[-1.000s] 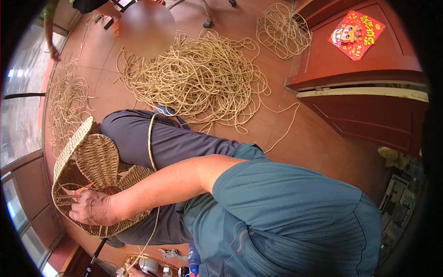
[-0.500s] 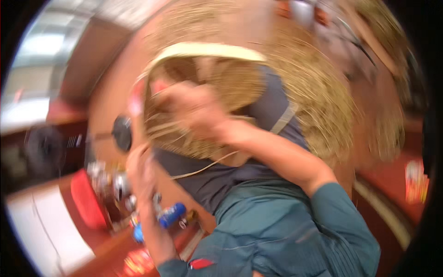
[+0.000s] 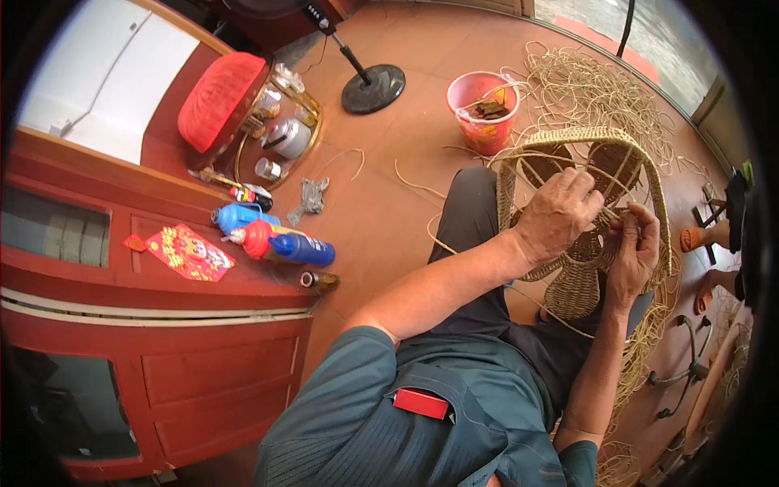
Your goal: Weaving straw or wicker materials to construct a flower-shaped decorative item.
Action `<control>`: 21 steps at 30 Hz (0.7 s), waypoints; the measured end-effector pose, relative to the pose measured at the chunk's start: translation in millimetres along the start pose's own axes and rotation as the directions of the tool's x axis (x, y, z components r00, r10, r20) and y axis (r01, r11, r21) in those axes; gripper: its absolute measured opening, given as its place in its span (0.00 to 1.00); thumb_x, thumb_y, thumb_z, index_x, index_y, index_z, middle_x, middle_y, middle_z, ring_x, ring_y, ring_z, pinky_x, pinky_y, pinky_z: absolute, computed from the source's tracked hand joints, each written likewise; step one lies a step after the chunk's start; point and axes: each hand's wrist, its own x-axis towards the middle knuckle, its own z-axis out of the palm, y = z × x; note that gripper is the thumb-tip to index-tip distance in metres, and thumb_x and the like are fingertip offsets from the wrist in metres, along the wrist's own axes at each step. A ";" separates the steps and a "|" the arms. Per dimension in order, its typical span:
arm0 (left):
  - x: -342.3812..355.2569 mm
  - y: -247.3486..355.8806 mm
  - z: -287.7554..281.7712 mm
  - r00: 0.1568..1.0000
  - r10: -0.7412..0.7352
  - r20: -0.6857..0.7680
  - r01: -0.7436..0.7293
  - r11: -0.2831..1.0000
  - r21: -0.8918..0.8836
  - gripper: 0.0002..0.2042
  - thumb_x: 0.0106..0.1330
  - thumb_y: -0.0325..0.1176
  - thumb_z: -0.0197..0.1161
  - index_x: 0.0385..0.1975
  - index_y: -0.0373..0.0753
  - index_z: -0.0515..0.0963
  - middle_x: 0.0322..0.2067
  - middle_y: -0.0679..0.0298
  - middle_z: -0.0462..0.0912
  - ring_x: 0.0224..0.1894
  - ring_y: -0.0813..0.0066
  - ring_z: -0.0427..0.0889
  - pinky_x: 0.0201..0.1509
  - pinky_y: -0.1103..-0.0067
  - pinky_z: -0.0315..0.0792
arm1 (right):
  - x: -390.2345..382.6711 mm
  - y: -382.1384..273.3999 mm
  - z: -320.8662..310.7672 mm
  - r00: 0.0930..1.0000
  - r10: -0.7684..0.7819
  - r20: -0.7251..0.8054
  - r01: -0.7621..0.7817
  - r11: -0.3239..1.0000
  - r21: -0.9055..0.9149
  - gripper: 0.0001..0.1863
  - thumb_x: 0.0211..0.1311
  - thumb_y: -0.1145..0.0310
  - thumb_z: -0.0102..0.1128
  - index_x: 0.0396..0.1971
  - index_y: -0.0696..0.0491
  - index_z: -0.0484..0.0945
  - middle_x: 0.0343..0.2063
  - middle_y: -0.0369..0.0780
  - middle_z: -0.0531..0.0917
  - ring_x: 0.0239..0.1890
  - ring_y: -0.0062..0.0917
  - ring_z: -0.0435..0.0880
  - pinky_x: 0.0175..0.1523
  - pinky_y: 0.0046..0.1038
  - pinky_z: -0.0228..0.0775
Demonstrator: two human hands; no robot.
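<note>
A woven straw basket point(image 3: 657, 183) with a braided rim and petal-shaped panels point(image 3: 573, 290) rests tilted on my lap. Over its open middle, both of my hands meet. My left hand point(image 3: 560, 209) has its fingers curled closed around straw cord point(image 3: 519, 152) strands. Close beside it, my right hand point(image 3: 635, 247) pinches cord between thumb and fingers. The fingertips partly hide the strands where they cross. One loose cord end trails over my left thigh.
A pink bucket point(image 3: 484, 142) stands beyond my left knee, near heaped straw cord point(image 3: 600, 89). A fan base point(image 3: 372, 89) is on the tiled floor. Bottles point(image 3: 302, 248) line the red cabinet point(image 3: 219, 373) at left. Another person's sandalled feet point(image 3: 704, 237) show at right.
My view has swung, so the basket now appears further right. My left hand has left the basket's left side and joined my right hand over its middle. The earlier frame is blurred.
</note>
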 end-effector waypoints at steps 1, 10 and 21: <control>2.1 1.1 2.4 1.000 -0.024 -0.006 0.024 1.000 0.001 0.05 0.64 0.30 0.65 0.38 0.39 0.81 0.39 0.60 0.79 0.46 0.62 0.82 0.52 0.69 0.82 | 1.5 -1.4 -4.1 0.998 -0.058 -0.009 0.058 0.998 -0.039 0.09 0.85 0.71 0.61 0.57 0.53 0.84 0.41 0.31 0.86 0.40 0.13 0.83 0.48 0.18 0.77; -0.3 17.7 32.7 0.999 -0.048 0.017 0.049 0.998 -0.043 0.04 0.68 0.33 0.63 0.38 0.43 0.83 0.36 0.63 0.81 0.45 0.65 0.84 0.49 0.72 0.83 | 24.9 -10.0 -49.6 0.992 -0.114 -0.052 0.113 0.993 -0.020 0.09 0.84 0.72 0.62 0.56 0.58 0.82 0.45 0.39 0.88 0.45 0.20 0.88 0.52 0.23 0.83; 13.7 11.8 64.8 0.978 -0.191 -0.080 0.183 0.978 -0.100 0.05 0.68 0.35 0.64 0.36 0.43 0.82 0.33 0.59 0.83 0.41 0.62 0.86 0.48 0.66 0.81 | 32.7 -12.6 -33.0 0.978 -0.208 -0.021 0.199 0.955 -0.221 0.11 0.83 0.73 0.63 0.58 0.60 0.79 0.51 0.43 0.89 0.52 0.26 0.90 0.58 0.28 0.85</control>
